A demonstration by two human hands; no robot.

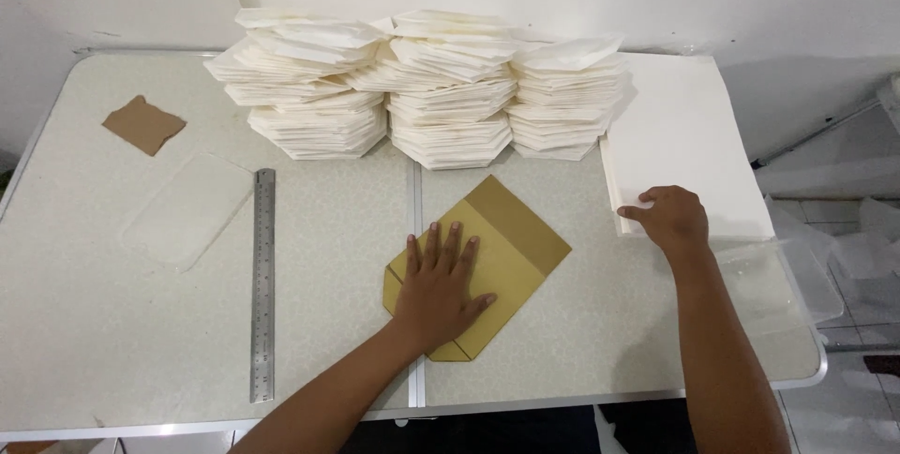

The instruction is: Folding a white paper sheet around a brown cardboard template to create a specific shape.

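1. The left hand (439,283) lies flat, palm down and fingers spread, on the gold envelope (487,262). It presses the envelope and grips nothing.
2. The envelope lies near the centre of the worktop (112,323), just right of the seam between its two panels, with its near-left corner across the seam.
3. The envelope's long axis runs diagonally, from the near-left end under the palm to the far-right end. The darker flap band points away from the person and to the right.
4. The right hand (670,218) rests on the near-left corner of the paper stack (689,135), fingers curled over the top sheet. Whether a sheet is pinched cannot be told.
5. The stack lies at the right side of the worktop, its long axis running away from the person. It is well apart from the envelope, to its right and slightly farther off.
6. The left hand is nearer the envelope; the right hand is nearer the stack.
7. Piles of folded white pieces (422,89) stand along the far edge, beyond the envelope.
8. A steel ruler (263,285) lies to the left, pointing away from the person, clear of both hands.
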